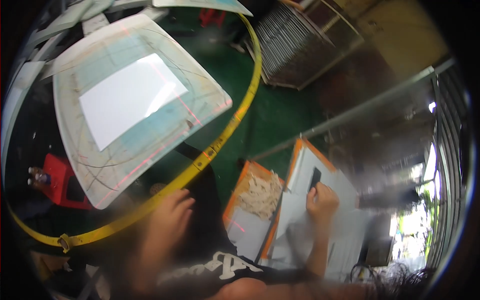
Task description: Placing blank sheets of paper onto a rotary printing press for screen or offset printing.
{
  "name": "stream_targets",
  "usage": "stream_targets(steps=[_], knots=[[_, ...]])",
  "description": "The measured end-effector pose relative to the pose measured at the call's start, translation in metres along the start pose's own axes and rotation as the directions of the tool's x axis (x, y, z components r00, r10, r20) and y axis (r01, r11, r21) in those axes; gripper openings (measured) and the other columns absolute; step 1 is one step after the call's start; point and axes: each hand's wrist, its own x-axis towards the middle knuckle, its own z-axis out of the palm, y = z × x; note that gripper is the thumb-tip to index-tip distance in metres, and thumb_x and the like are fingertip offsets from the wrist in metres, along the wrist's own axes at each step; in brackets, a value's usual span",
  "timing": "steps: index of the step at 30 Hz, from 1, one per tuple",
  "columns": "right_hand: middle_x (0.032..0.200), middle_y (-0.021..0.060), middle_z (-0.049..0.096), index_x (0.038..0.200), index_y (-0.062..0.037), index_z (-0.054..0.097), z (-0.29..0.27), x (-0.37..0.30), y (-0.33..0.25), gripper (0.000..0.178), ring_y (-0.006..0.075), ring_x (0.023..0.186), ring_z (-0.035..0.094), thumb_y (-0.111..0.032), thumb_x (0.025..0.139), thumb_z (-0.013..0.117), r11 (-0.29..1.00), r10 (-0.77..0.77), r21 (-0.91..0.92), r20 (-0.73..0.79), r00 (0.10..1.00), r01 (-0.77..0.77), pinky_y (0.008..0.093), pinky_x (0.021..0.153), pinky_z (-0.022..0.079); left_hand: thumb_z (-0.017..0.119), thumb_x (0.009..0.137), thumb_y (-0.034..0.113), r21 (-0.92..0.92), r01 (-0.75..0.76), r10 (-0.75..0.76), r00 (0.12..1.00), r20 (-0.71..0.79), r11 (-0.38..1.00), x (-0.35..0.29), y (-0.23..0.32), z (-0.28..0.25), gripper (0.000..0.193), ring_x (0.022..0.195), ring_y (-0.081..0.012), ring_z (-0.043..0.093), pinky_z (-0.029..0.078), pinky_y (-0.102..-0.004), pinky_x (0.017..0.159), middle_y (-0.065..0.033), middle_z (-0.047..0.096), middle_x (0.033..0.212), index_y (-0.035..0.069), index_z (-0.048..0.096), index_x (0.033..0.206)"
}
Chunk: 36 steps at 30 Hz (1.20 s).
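My left hand point(172, 212) is blurred. Its fingers are loosely bent and apart, with nothing in them, and it hovers beside the yellow curved rail point(187, 176). Off to the right, my right hand point(324, 200) is closed at the near end of a small dark flat object point(315, 178), whose exact kind I cannot make out. Beneath it are white sheets point(295, 207) stacked in an orange-edged holder. Ahead on the left, a white sheet point(132, 97) lies on a pale, worn platen point(75, 137), crossed by red laser lines.
An orange-edged tray point(232, 200) holding crumpled beige pieces point(260, 195) stands left of the sheet stack. A red stool point(62, 182) with bottles point(40, 176) is at the left. A slatted metal rack point(292, 47) stands at the back. Another person's dark clothing shows near it.
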Motion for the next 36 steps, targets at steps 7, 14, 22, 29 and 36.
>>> stream_targets(steps=[7, 14, 22, 29, 36], knots=[[0.060, 0.0064, 0.044, 0.068, -0.0092, 0.048, -0.045, 0.066, -0.092, 0.019, 0.0247, 0.055, 0.048, -0.018, 0.074, 0.063, 0.955, -0.288, 0.021, -0.168, 0.943, 0.295, 0.0369, 0.050, 0.035, 0.065, 0.086, 0.012, -0.454, -0.154, 0.240, 0.961, 0.136, 0.877, 0.011, 0.030, 0.031, 0.039, 0.113, -0.0313, 0.057, 0.048, -0.0380, 0.093, -0.0137, 0.059, 0.123, 0.007, 0.056, 0.123], [0.063, 0.0002, 0.041, 0.071, -0.0125, 0.053, -0.067, 0.090, -0.190, 0.017, 0.0153, 0.054, 0.045, -0.026, 0.076, 0.063, 0.716, -0.635, 0.134, -0.281, 0.720, 0.685, 0.0310, 0.050, 0.033, 0.061, 0.093, 0.016, -0.894, 0.037, 0.251, 0.954, 0.164, 0.446, 0.000, 0.062, 0.060, 0.040, 0.106, -0.0204, 0.058, 0.046, -0.0333, 0.089, -0.0148, 0.060, 0.113, -0.002, 0.048, 0.125], [0.077, 0.0003, 0.057, 0.090, -0.0111, 0.065, -0.063, 0.123, -0.203, 0.023, 0.0133, 0.068, 0.054, -0.034, 0.085, 0.061, 0.393, -0.650, 0.199, -0.631, 0.424, 0.898, 0.0282, 0.061, 0.039, 0.059, 0.094, 0.010, -0.806, 0.213, -0.303, 0.952, 0.044, 0.552, 0.002, 0.045, 0.048, 0.028, 0.101, -0.0154, 0.058, 0.047, -0.0317, 0.085, -0.0084, 0.062, 0.108, -0.002, 0.054, 0.119], [0.134, 0.0197, 0.048, 0.131, -0.0111, 0.052, -0.024, 0.167, -0.167, 0.050, 0.0330, 0.127, 0.044, -0.033, 0.087, 0.062, 0.787, -0.315, 0.287, -0.575, 0.755, 0.546, 0.0487, 0.103, 0.030, 0.061, 0.093, 0.014, -0.890, 0.219, -0.591, 0.804, -0.067, 0.400, 0.001, 0.016, -0.005, 0.030, 0.095, -0.0153, 0.058, 0.047, -0.0315, 0.085, -0.0078, 0.063, 0.106, 0.000, 0.054, 0.118], [0.136, 0.0182, 0.047, 0.140, -0.0077, 0.038, 0.098, 0.256, -0.110, 0.063, 0.0312, 0.126, 0.046, -0.016, 0.084, 0.066, 0.641, -0.123, 0.722, -0.237, 0.964, 0.260, 0.0432, 0.106, 0.033, 0.062, 0.093, 0.015, -0.840, 0.115, -0.654, 0.686, -0.319, 0.530, 0.042, -0.063, 0.017, 0.039, 0.105, -0.0193, 0.057, 0.047, -0.0363, 0.091, -0.0103, 0.058, 0.116, -0.001, 0.046, 0.125]])
